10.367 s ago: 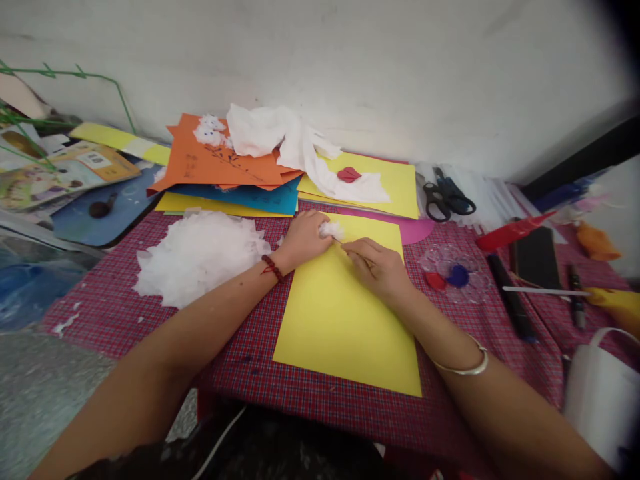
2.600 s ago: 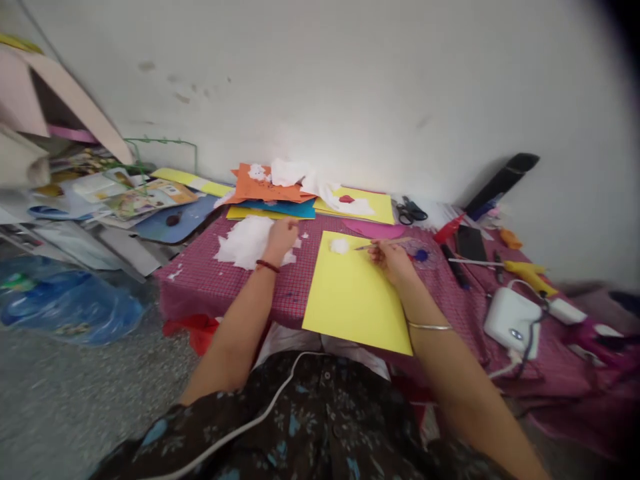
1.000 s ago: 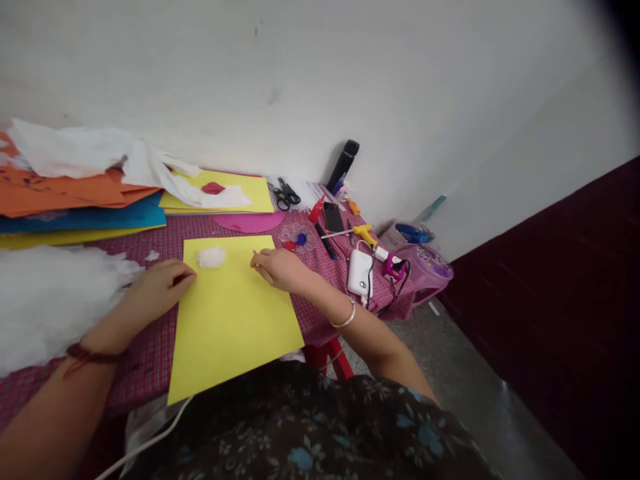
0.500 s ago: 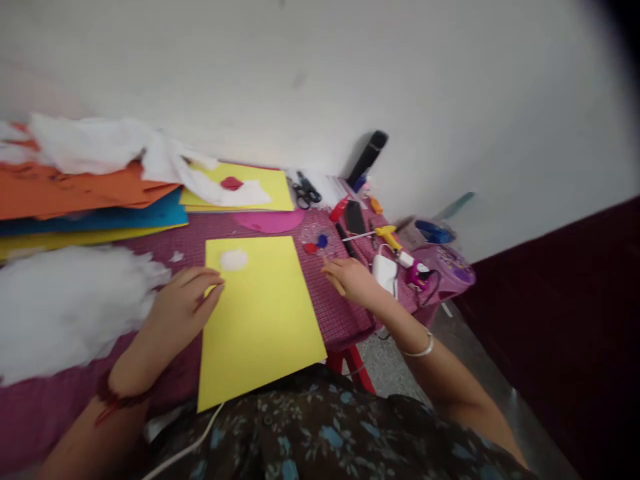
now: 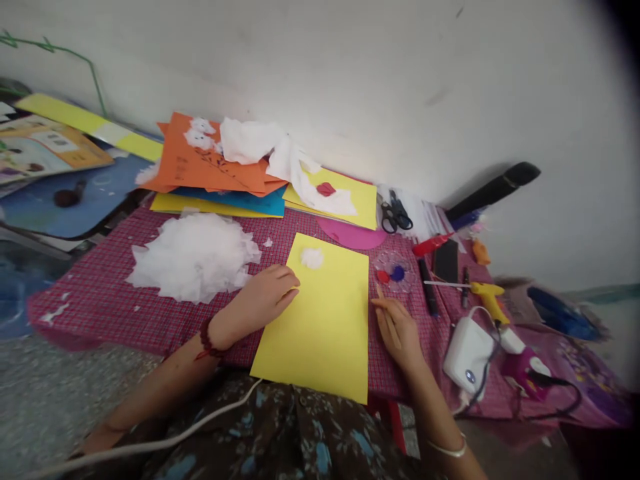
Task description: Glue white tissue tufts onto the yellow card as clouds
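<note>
A sheet of yellow card [image 5: 325, 327] lies in front of me, with a small round tuft of white tissue [image 5: 313, 258] near its top. My left hand [image 5: 267, 297] rests at the card's left edge, fingers loosely stretched and thumb slightly apart. To the right of the card, my right hand [image 5: 400, 330] is closed on a thin wooden stick [image 5: 381, 293], whose tip points at a clear palette [image 5: 393, 272] with a red and a blue patch of paint. A heap of torn white tissue [image 5: 195, 257] lies beyond my left forearm.
Orange cards [image 5: 215, 167] and more yellow card [image 5: 367, 207] are stacked along the wall. Scissors [image 5: 396, 212], a red tube [image 5: 433, 245], a yellow glue gun [image 5: 490, 300], and a white power bank [image 5: 470, 353] with cables are on the right. A white cable [image 5: 200, 427] crosses my lap.
The view has swung left, bringing the table's left end into sight. My left hand stays at the card's left edge. My right hand remains beside the palette with the wooden stick.
</note>
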Available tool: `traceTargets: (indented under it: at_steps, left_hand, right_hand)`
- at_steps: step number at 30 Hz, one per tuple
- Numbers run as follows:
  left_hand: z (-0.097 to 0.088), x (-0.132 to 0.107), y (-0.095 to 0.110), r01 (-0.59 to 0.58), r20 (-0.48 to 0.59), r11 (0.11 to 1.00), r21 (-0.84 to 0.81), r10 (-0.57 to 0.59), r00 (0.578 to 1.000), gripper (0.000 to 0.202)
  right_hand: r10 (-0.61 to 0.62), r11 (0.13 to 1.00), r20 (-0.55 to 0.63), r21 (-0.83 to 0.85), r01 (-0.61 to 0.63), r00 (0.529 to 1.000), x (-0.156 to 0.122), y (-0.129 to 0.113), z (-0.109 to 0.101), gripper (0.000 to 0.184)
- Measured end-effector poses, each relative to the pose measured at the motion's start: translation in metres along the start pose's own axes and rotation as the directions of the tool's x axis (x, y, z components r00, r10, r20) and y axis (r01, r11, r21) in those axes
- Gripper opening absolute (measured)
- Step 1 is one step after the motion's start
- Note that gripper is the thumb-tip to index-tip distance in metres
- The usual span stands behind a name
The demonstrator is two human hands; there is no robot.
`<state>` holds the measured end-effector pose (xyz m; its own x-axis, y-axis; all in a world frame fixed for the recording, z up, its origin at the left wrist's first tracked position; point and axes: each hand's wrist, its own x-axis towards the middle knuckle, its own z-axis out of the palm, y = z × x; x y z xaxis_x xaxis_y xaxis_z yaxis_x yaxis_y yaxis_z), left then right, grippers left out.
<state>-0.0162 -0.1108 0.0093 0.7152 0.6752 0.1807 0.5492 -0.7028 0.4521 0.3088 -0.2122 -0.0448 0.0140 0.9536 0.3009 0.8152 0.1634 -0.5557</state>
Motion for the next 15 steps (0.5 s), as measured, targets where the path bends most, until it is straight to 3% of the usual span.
traceTargets:
  at_steps: [4, 8, 11, 15]
  left_hand:
    - [0.003, -0.001, -0.002, -0.031, 0.133, 0.999, 0.034, 0.026, 0.991, 0.021]
    - [0.006, 0.004, -0.012, 0.004, 0.143, 0.999, 0.036, -0.01, 0.99, 0.022]
    - [0.005, 0.008, -0.016, 0.101, 0.043, 0.994, 0.046, -0.103, 0.994, 0.027]
    - [0.002, 0.009, -0.016, 0.19, -0.235, 0.98, -0.061, -0.199, 0.951, 0.041]
  right_hand:
    - [0.041, 0.998, -0.042, 0.048, -0.039, 0.998, 0.001, 0.009, 0.006, 0.02]
    - [0.082, 0.994, -0.054, 0.072, -0.078, 0.995, 0.004, 0.012, 0.006, 0.022]
    - [0.073, 0.994, -0.07, 0.082, -0.067, 0.995, 0.005, 0.011, 0.007, 0.022]
    - [0.04, 0.998, -0.093, 0.056, -0.035, 0.995, 0.004, 0.012, 0.007, 0.024]
